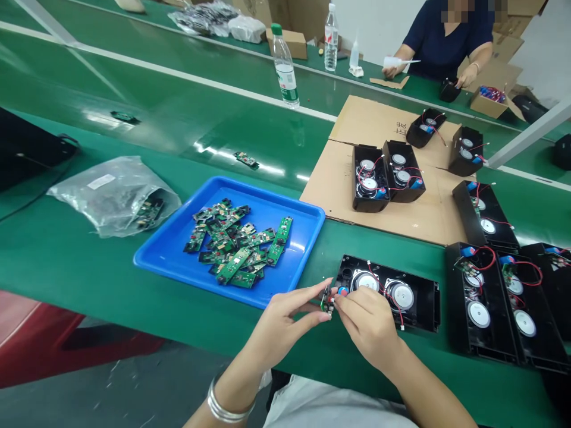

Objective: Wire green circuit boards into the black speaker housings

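Observation:
My left hand [285, 327] pinches a small green circuit board [327, 302] on edge between thumb and fingers. Close against it, my right hand [368, 321] has its fingertips pressed together at the board's side. A bit of red shows there, but what the fingertips grip is too small and covered to make out. Just behind the hands lies an open black speaker box [422, 297] with two round speakers [400, 295], red wires and a blue cylindrical battery [342, 290]. My right hand partly covers the box.
A blue tray [165, 255] holds a pile of circuit boards. Left of it lies a plastic bag [107, 196] with more boards. Several speaker boxes [479, 303] stand at the right and on cardboard [343, 190]. A bottle [285, 71] stands behind; a co-worker [439, 47] sits across.

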Motion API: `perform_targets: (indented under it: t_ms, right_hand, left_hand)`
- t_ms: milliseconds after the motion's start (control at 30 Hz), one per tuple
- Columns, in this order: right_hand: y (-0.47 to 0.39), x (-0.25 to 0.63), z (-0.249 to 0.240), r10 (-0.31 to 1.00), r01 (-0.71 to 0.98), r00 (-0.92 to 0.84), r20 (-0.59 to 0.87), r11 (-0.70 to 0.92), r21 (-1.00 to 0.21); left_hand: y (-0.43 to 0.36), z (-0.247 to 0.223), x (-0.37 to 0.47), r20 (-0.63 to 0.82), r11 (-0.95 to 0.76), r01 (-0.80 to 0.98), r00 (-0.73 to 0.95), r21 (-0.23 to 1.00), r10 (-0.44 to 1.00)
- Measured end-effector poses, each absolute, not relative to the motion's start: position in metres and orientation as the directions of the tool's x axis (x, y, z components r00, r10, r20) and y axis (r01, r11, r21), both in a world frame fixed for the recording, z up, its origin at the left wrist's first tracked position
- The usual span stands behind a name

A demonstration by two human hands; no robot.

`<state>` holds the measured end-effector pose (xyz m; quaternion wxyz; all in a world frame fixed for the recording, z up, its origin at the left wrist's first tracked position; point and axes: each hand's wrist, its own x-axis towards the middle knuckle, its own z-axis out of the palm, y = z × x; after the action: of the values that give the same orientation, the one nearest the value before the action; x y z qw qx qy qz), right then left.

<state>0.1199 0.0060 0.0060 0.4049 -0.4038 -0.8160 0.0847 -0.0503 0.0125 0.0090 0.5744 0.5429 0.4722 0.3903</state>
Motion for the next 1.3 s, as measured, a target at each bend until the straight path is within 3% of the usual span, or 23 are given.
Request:
perform_targets:
  t_ms: [200, 300, 400, 500, 633, 700, 767, 933, 1033, 1133, 1300]
  right_hand:
    - [0.006, 0.122, 0.003, 0.693, 0.513, -0.354, 0.629, 0.706, -0.488]
    - [0.007, 0.122, 0.004, 0.710, 0.529, -0.384, 0.590, 0.693, -0.490]
    - [0.008, 0.131, 0.012, 0.714, 0.492, -0.425, 0.556, 0.698, -0.520]
    - [0.006, 0.159, 0.021, 0.742, 0.511, -0.414, 0.527, 0.669, -0.539]
    - [-0.011, 0.212, 0.024, 0.879, 0.680, -0.373, 0.296, 0.477, -0.557]
    - [-0.023, 0.230, 0.019, 0.903, 0.734, -0.411, 0.129, 0.411, -0.540]
    - [-0.032, 0.237, 0.013, 0.906, 0.748, -0.420, 0.058, 0.381, -0.543]
    - [-0.031, 0.224, -0.003, 0.915, 0.645, -0.340, 0.216, 0.395, -0.654]
    - [-0.022, 0.212, -0.009, 0.932, 0.633, -0.198, 0.303, 0.358, -0.686]
    - [-0.017, 0.201, -0.014, 0.932, 0.670, -0.105, 0.346, 0.323, -0.668]
    - [-0.015, 0.189, -0.017, 0.906, 0.725, -0.149, 0.396, 0.373, -0.579]
  left_hand:
    - [0.013, 0.016, -0.051, -0.080, 0.061, 0.071, 0.296, 0.996, 0.952]
    - [0.011, 0.013, -0.049, -0.187, 0.167, 0.094, 0.293, 0.981, 0.937]
    - [0.008, 0.003, -0.048, -0.314, 0.331, -0.014, 0.280, 0.943, 0.907]
    - [0.006, -0.006, -0.048, -0.338, 0.367, -0.082, 0.245, 0.926, 0.908]
    - [0.007, -0.004, -0.047, -0.384, 0.393, 0.009, 0.228, 0.920, 0.895]
    - [0.009, 0.000, -0.046, -0.425, 0.427, 0.056, 0.272, 0.903, 0.863]
    - [0.010, 0.002, -0.043, -0.465, 0.469, 0.069, 0.327, 0.880, 0.823]
    - [0.006, 0.002, -0.026, -0.532, 0.560, 0.048, 0.387, 0.827, 0.753]
    - [0.001, 0.000, -0.009, -0.510, 0.545, 0.021, 0.382, 0.838, 0.770]
    - [-0.001, 0.001, 0.007, -0.454, 0.469, 0.030, 0.315, 0.883, 0.834]
    - [0.002, 0.006, 0.020, -0.380, 0.359, 0.136, 0.193, 0.923, 0.904]
